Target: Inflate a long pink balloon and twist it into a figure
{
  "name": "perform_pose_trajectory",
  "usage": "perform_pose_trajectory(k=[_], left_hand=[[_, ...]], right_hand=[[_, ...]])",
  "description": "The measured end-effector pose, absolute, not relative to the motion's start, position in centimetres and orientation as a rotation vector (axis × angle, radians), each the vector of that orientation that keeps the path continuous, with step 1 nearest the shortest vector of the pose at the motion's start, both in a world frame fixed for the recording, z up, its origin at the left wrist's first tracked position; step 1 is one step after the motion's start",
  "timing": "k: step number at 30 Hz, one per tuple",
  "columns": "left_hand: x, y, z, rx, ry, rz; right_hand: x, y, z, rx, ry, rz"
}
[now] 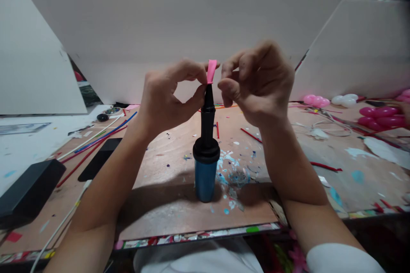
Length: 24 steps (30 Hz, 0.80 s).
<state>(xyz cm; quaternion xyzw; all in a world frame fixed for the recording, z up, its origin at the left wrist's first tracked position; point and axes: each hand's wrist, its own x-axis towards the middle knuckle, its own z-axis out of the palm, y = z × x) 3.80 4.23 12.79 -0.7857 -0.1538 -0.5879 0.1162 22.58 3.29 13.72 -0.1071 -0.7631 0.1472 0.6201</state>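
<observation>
Atop pump nozzle [208,106], both hands [166,94] pinching balloon [211,71]

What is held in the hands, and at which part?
The left hand pinches a pink balloon at its lower end, at the pump nozzle. The right hand appears empty.
</observation>
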Motion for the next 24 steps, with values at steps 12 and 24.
perform_pose_trajectory(k=[12, 24], left_hand=[[3.6, 4.8, 12.8, -2.304, -0.489, -1.696], [3.6, 5.1, 12.8, -2.348, -0.505, -1.686]], right_hand=[[23.6, 3.8, 14.6, 0.11, -1.907, 1.185], [23.6, 4.5, 14.6, -0.008, -1.896, 1.282]])
